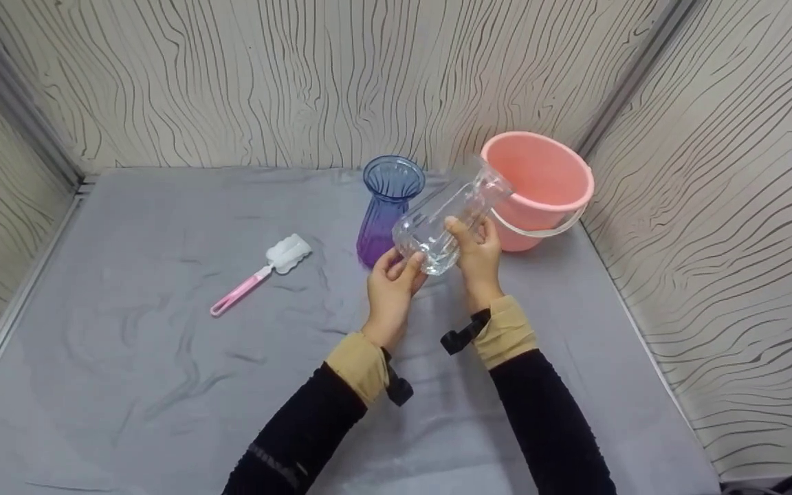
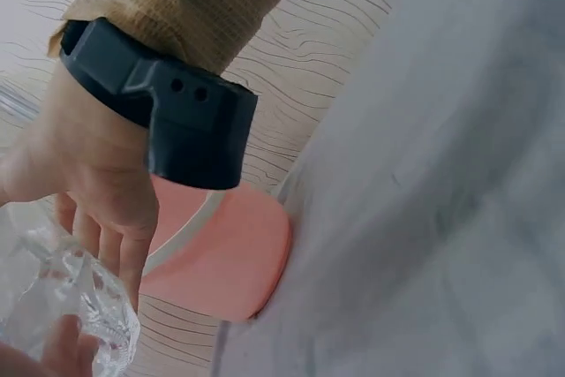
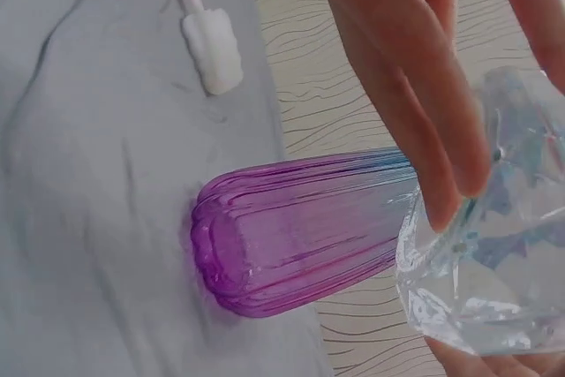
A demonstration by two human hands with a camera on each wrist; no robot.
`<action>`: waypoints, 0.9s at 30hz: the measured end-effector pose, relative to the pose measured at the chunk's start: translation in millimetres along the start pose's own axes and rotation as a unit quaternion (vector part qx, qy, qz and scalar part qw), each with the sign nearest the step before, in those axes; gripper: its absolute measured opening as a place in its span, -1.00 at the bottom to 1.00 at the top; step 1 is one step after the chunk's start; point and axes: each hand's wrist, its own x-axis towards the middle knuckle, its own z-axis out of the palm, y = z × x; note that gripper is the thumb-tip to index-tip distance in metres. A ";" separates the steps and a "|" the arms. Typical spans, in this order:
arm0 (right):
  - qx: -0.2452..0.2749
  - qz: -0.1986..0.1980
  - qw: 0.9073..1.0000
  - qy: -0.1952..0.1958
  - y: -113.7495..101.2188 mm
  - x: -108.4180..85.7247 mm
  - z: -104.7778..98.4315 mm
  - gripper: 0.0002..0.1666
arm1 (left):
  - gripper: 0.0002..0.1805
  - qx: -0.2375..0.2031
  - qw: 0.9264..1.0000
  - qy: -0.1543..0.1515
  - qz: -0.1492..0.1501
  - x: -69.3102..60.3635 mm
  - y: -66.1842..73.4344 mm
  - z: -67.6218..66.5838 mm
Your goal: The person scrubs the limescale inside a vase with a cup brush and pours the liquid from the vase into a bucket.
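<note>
A clear, faceted vase (image 1: 454, 213) is held tilted above the table, its mouth up and to the right, its base down and to the left. My left hand (image 1: 390, 295) holds the base end between thumb and fingers. Farther up, my right hand (image 1: 480, 265) grips the side, thumb across the front. The left wrist view shows the right hand (image 2: 97, 165) against the vase (image 2: 62, 297). In the right wrist view, fingers of the left hand (image 3: 406, 68) touch the vase's base (image 3: 459, 297). Just behind stands a ribbed blue-to-purple vase (image 1: 377, 227), upright.
At the back right stands a pink bucket (image 1: 516, 237) with a white handle, partly behind the clear vase. A white sponge brush (image 1: 288, 254) with a pink handle lies left on the grey cloth (image 1: 162, 371). Patterned walls (image 1: 231, 82) border the table at back and sides.
</note>
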 end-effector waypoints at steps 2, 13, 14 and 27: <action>0.024 0.011 1.000 0.007 -2.1 2.6 0.8 -0.26 | -0.42 -0.004 1.000 0.002 0.006 1.0 1.7 4.0; 0.044 0.019 0.999 0.010 -10.5 19.6 -2.9 -0.28 | -0.38 0.024 0.999 0.010 0.023 6.6 1.7 26.2; 0.047 0.023 0.999 0.009 -11.1 20.6 -3.8 -0.30 | -0.37 0.031 0.999 0.009 0.028 6.6 1.6 27.9; 0.095 0.063 0.993 0.035 -16.1 34.1 -12.5 -0.37 | -0.30 0.114 0.991 -0.029 0.060 13.6 0.0 43.3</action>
